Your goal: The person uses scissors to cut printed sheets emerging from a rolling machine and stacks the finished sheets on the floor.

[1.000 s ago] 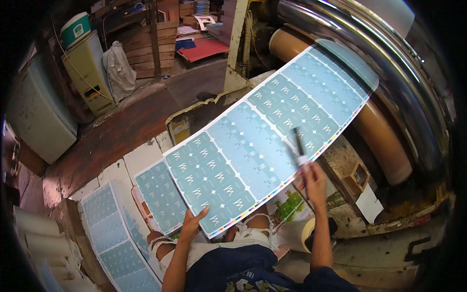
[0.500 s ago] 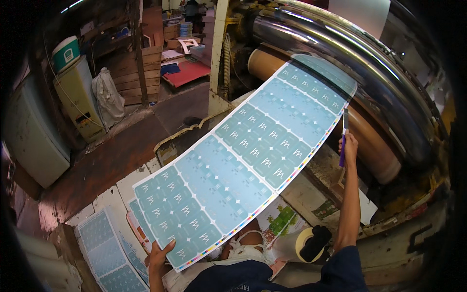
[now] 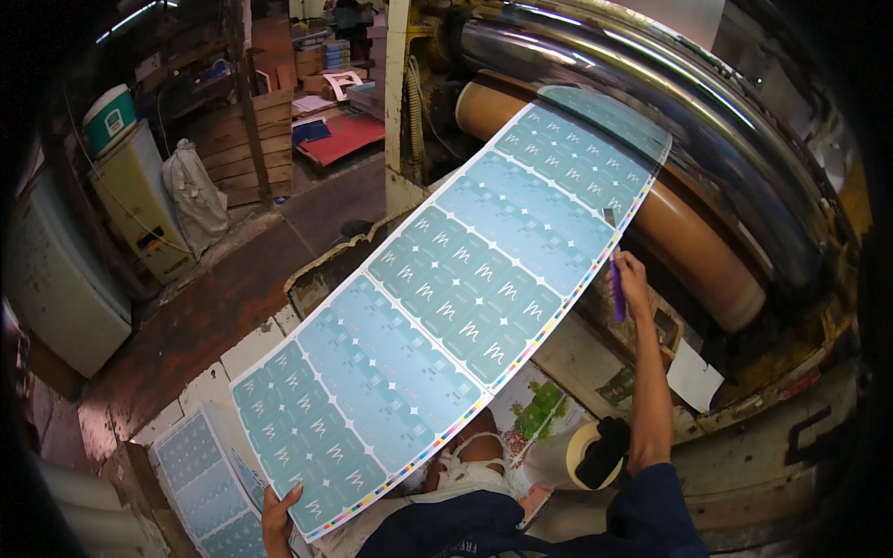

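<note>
A long printed sheet [image 3: 446, 307], with teal and pale blue panels and a colour strip along its right edge, runs from the metal rollers [image 3: 595, 56] down toward me. My left hand [image 3: 279, 513] grips its near left corner, thumb on top. In my right hand [image 3: 632, 279] is a cutter knife with a purple handle [image 3: 618, 296], held at the sheet's right edge below the rollers. The knife's blade tip [image 3: 609, 216] shows over the printed face; the part between tip and handle is hidden by the sheet.
At lower left lies a stack of similar printed sheets [image 3: 200, 479]. A brown roller [image 3: 702, 246] turns up under the metal ones. By my lap stands a pale roll [image 3: 558, 456] with a black object [image 3: 605, 454] on it. A teal cooler [image 3: 110, 119] sits at far left.
More sheet has come out of the rollers toward me. My left hand has moved down and left with its corner. My right hand has shifted left, bringing the knife across the sheet's edge.
</note>
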A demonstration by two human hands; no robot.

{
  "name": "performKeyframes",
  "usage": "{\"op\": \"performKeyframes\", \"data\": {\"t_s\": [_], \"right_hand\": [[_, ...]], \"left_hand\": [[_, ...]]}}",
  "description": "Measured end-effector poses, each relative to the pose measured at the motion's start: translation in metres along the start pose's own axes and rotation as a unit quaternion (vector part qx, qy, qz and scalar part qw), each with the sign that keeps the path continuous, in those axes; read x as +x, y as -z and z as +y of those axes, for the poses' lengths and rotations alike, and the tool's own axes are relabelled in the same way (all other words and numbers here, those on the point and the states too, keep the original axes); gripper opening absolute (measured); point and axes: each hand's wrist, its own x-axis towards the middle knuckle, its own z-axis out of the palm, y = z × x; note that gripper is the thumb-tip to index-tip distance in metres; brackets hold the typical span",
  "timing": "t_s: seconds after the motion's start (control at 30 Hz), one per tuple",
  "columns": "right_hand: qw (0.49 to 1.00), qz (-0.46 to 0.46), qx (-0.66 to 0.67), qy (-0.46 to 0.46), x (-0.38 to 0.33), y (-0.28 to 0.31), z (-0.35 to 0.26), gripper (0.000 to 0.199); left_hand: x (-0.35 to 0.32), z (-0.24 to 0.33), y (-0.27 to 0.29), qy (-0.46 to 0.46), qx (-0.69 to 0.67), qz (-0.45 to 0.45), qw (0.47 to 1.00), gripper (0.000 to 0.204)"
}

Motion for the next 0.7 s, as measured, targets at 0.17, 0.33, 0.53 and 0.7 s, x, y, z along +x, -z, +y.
{"op": "performKeyframes", "data": {"t_s": [0.17,0.33,0.53,0.7], "right_hand": [[0.984,0.134,-0.051,0.108,-0.016,0.005,0.003,0.026],[0.852,0.306,-0.287,0.314,-0.029,0.021,-0.035,0.048],[0.854,0.11,-0.392,0.323,-0.03,0.03,-0.063,0.088],[0.85,0.039,-0.392,0.348,-0.008,0.047,-0.052,0.08]], "left_hand": [[-0.007,-0.007,0.015,0.027,0.027,0.012,0.999,0.053],[-0.04,0.004,0.041,0.023,0.0,0.056,0.998,0.055],[-0.076,0.013,0.055,-0.014,-0.008,0.091,0.996,0.054],[-0.09,0.009,0.058,-0.032,0.008,0.101,0.994,0.052]]}}
